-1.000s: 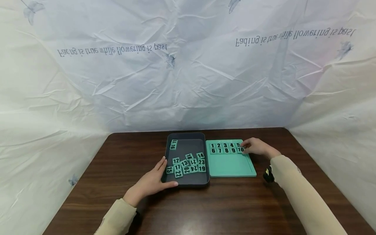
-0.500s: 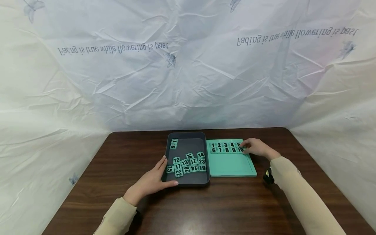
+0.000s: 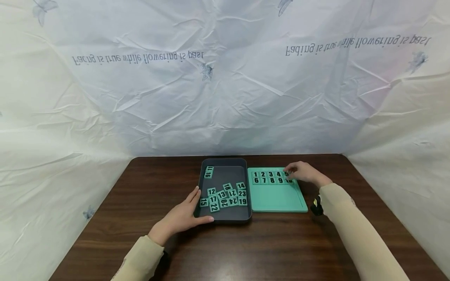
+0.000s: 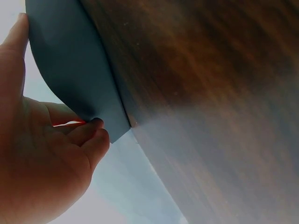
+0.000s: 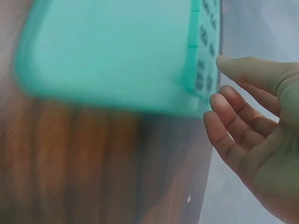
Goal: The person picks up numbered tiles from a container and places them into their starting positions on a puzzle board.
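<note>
The left hand [image 3: 183,218] lies nearest, on the table [image 3: 267,249], its fingers [image 3: 194,194] straight along the dark tray's [image 3: 225,218] left wall and its thumb along the near wall; the left wrist view shows the thumb and fingertips touching that tray's corner, gripping nothing; inside the tray lie loose number tiles [image 3: 225,197], 12 to 24 heaped toward the near side, with 11 and 16 apart at the far left corner.

Just right of the tray, touching it, sits the teal board [image 3: 277,201]; its near part is bare; along its far edge stand two rows of tiles, 1 to 5 and 6 to 9, edge to edge; the right hand [image 3: 304,173] rests over the far right corner of the board, covering the tile 10 [image 3: 289,180] in part; the right wrist view shows its fingers [image 5: 229,126] loosely bent and apart, holding nothing, just beside the board's edge.

Behind everything hangs a crumpled white sheet [image 3: 225,78] with mirrored print.
</note>
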